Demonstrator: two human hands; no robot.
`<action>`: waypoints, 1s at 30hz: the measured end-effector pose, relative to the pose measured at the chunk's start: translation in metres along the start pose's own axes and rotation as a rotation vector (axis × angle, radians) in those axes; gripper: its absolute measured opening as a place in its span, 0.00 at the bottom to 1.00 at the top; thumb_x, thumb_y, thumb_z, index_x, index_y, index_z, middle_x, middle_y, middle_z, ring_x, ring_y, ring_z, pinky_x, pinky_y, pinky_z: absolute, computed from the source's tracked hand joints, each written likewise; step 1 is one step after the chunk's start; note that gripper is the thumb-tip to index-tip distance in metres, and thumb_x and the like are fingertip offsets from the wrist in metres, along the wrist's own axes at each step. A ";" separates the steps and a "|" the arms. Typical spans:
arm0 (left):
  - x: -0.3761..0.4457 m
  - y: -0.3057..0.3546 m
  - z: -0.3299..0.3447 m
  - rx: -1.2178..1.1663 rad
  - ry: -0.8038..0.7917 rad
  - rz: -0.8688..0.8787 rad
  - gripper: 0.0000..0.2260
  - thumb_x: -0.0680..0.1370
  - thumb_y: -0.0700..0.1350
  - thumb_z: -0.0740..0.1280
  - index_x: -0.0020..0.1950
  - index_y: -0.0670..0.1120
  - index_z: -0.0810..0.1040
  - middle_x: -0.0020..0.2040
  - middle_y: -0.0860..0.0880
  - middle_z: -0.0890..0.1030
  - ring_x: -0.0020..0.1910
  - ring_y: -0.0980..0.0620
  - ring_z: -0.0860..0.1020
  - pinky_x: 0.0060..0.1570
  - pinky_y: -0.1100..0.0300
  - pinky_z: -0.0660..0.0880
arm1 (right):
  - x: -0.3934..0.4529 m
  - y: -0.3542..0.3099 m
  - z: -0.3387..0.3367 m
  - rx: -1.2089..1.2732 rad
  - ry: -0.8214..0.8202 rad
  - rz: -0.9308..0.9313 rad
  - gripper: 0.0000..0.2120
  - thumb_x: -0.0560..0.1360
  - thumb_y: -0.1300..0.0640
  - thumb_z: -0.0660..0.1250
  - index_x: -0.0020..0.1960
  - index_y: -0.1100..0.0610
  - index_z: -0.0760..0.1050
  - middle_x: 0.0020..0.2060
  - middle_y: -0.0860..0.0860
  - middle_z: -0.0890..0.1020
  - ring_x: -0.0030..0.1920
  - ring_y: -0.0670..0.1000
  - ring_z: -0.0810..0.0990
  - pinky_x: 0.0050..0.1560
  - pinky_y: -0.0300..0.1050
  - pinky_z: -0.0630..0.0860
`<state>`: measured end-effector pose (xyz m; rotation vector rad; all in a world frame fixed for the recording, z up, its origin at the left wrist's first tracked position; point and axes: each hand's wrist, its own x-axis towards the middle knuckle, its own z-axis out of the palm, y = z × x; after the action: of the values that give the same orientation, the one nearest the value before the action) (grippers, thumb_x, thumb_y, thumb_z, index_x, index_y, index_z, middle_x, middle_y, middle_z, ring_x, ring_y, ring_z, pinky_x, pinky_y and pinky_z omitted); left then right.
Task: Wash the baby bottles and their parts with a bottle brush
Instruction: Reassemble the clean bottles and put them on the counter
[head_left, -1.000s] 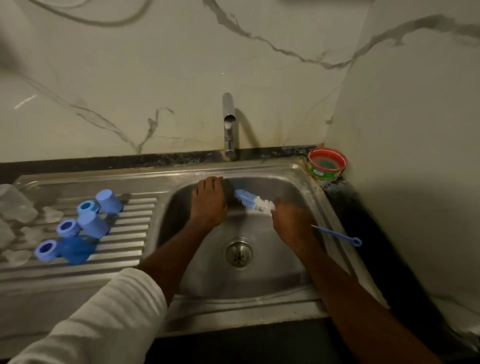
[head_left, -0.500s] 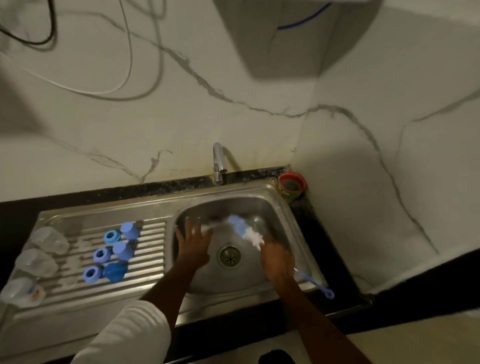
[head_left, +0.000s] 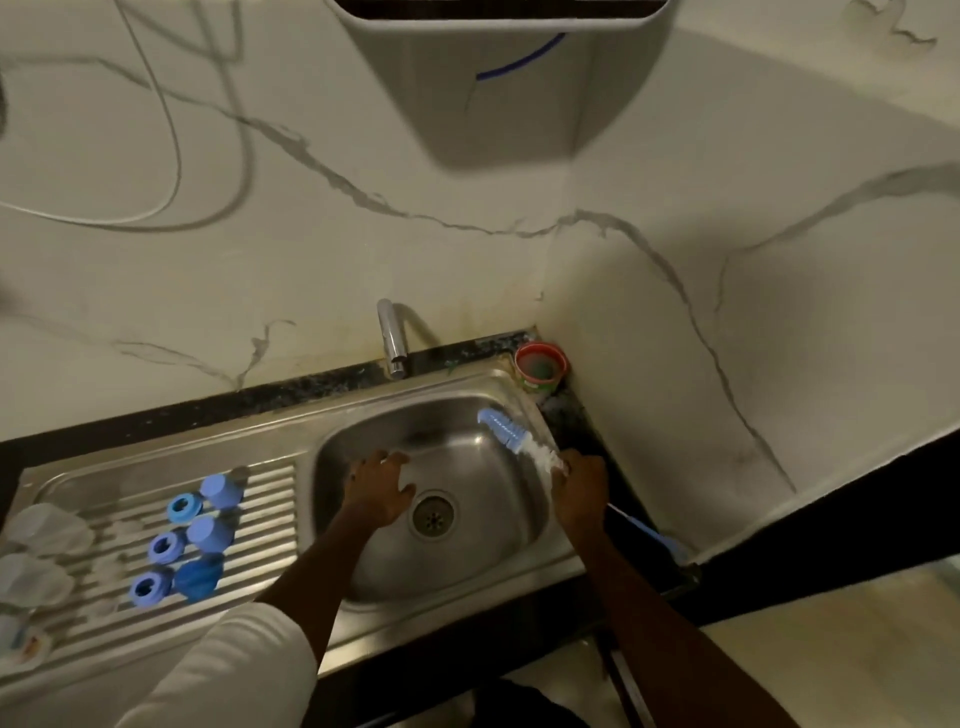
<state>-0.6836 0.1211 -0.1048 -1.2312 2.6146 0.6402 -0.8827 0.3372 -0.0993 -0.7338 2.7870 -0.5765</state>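
My right hand (head_left: 581, 486) grips the blue-and-white bottle brush (head_left: 506, 430) at the right edge of the steel sink (head_left: 467, 571); its head points up-left over the basin and its handle end (head_left: 670, 545) sticks out behind my wrist. My left hand (head_left: 379, 488) hovers over the basin left of the drain (head_left: 432, 514), fingers spread, holding nothing. On the ribbed drainboard (head_left: 260, 519) lie several blue caps (head_left: 210, 535) and rings (head_left: 166, 546). Three clear bottles (head_left: 49, 527) lie at the far left.
A chrome tap (head_left: 390, 335) stands behind the basin. A red tub (head_left: 540, 366) sits in the back right corner. A white appliance (head_left: 498, 78) hangs on the marble wall above, with cables (head_left: 171, 156) to its left.
The view has pulled back and up. My right hand has carried the brush from the middle of the basin to its right edge. My left hand has spread open.
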 end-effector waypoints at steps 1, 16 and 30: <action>0.002 0.003 0.000 -0.007 -0.011 0.000 0.24 0.79 0.55 0.68 0.75 0.53 0.70 0.77 0.46 0.66 0.75 0.42 0.64 0.74 0.46 0.64 | 0.007 0.001 -0.003 -0.020 0.014 0.010 0.13 0.83 0.56 0.60 0.65 0.59 0.74 0.60 0.59 0.75 0.61 0.58 0.74 0.63 0.46 0.65; 0.050 0.017 0.001 -0.018 -0.069 -0.074 0.23 0.80 0.55 0.68 0.74 0.52 0.71 0.75 0.45 0.66 0.75 0.44 0.65 0.73 0.52 0.64 | 0.078 0.035 -0.002 -0.266 -0.125 -0.009 0.15 0.85 0.57 0.55 0.68 0.58 0.75 0.66 0.54 0.75 0.57 0.56 0.79 0.57 0.49 0.75; 0.053 0.022 -0.007 0.007 -0.076 -0.011 0.22 0.82 0.54 0.64 0.75 0.50 0.69 0.76 0.47 0.67 0.76 0.48 0.63 0.73 0.52 0.64 | 0.073 0.023 0.001 -0.177 0.016 -0.043 0.18 0.84 0.52 0.58 0.71 0.57 0.73 0.66 0.58 0.77 0.58 0.59 0.80 0.56 0.53 0.74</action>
<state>-0.7346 0.0938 -0.1102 -1.1943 2.5448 0.6620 -0.9549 0.3184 -0.1172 -0.8290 2.8704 -0.3478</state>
